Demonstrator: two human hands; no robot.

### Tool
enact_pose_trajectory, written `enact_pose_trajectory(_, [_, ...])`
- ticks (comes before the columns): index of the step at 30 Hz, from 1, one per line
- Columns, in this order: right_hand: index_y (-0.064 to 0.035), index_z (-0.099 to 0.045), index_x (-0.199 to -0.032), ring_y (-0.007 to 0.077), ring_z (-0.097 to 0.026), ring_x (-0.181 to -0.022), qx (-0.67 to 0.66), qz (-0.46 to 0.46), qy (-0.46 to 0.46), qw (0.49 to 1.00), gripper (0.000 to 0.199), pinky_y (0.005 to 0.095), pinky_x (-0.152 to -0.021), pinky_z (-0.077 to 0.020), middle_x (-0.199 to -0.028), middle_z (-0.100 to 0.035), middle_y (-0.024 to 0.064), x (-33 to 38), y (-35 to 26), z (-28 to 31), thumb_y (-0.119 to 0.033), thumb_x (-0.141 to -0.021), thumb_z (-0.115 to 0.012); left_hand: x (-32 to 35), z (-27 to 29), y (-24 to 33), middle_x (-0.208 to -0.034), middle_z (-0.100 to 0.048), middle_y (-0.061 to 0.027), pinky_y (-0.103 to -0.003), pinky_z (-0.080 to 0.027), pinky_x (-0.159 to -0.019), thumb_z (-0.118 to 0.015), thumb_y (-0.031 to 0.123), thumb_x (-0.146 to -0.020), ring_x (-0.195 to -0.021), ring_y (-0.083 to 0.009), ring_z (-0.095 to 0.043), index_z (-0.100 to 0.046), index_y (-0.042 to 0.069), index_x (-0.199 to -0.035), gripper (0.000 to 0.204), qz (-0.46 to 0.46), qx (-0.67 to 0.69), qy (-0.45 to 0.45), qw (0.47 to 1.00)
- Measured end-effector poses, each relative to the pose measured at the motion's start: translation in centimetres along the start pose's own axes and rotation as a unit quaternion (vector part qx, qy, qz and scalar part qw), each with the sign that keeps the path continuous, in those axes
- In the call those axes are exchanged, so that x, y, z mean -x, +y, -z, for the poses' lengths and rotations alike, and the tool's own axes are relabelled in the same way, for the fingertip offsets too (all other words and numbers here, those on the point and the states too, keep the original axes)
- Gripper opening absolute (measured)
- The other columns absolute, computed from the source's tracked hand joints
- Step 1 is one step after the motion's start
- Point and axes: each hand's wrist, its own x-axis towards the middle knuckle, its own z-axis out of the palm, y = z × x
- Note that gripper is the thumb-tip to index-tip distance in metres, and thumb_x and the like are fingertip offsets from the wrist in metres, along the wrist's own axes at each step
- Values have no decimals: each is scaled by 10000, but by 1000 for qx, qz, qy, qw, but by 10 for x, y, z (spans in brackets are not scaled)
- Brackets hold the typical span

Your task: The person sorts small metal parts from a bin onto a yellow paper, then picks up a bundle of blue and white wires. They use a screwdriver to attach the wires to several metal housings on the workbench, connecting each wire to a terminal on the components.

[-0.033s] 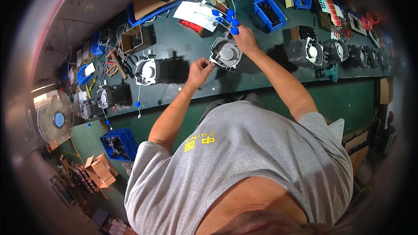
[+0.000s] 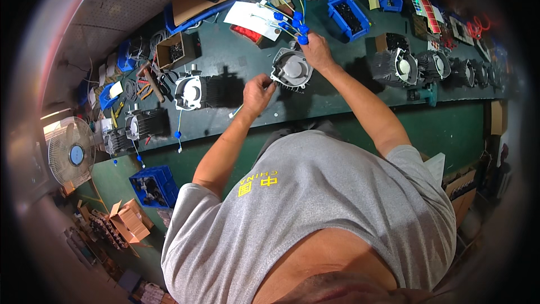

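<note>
My right hand (image 2: 318, 52) is closed on a bundle of wire leads (image 2: 297, 21) with blue round pieces and white plug ends, above the far right edge of a grey motor housing (image 2: 293, 68). The housing stands on the bench with its round hub facing up and fins along its near side. At its near left edge is my left hand (image 2: 259, 94), fingers pinched together. A thin yellow-green wire (image 2: 235, 112) with a pale end sticks out beside the left wrist; its other end is hidden behind the hand.
Left stands another finned motor (image 2: 193, 92) with a hanging lead, then more motors (image 2: 139, 125), a hammer (image 2: 151, 81) and a fan (image 2: 72, 155). Several motors (image 2: 403, 67) line the right, near a teal power tool (image 2: 430, 94). Blue bins (image 2: 349, 18) and white paper (image 2: 254, 18) lie at the back.
My left hand has shifted slightly, and the thin wire with the pale end now shows beside its wrist. The right hand and its bundle have barely moved.
</note>
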Motion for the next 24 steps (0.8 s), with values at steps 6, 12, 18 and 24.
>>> enact_pose_trajectory(6, [-7, -640, -1000, 493, -639, -899, 12, -12, -15, 1000, 242, 549, -738, -501, -937, -681, 263, 1, 1, -1, -247, -978, -624, -3, 3, 13, -777, -638, -98, -333, -482, -657, -714, 184, -884, -706, -164, -591, -654, 38, -847, 162, 77, -91, -15, 993])
enact_pose_trajectory(12, [-15, -635, -1041, 494, -645, -915, 9, -15, -21, 1000, 278, 573, -768, -510, -976, -693, 262, 0, 2, -2, -285, -996, -586, -10, 22, -1, -798, -616, 5, -273, -477, -658, -659, 193, -949, -697, -111, -555, -652, 80, -882, 132, 262, 318, -107, 905])
enact_pose_trajectory(18, [-16, -638, -1046, 491, -647, -909, 2, -9, -18, 1000, 274, 573, -765, -510, -973, -694, 260, 0, 6, -2, -281, -994, -588, -1, 16, -14, -912, -666, -52, -292, -506, -743, -749, 161, -912, -812, -132, -609, -657, 26, -1055, 217, 159, 272, -59, 947])
enact_pose_trajectory(24, [-15, -641, -1033, 487, -649, -904, -9, -18, -19, 1000, 259, 570, -764, -510, -963, -694, 258, 0, 4, -2, -266, -990, -595, 64, 3, -65, -1223, -648, -117, -331, -489, -964, -815, 195, -870, -1093, -191, -604, -560, -59, -1335, 589, 112, 122, 37, 985])
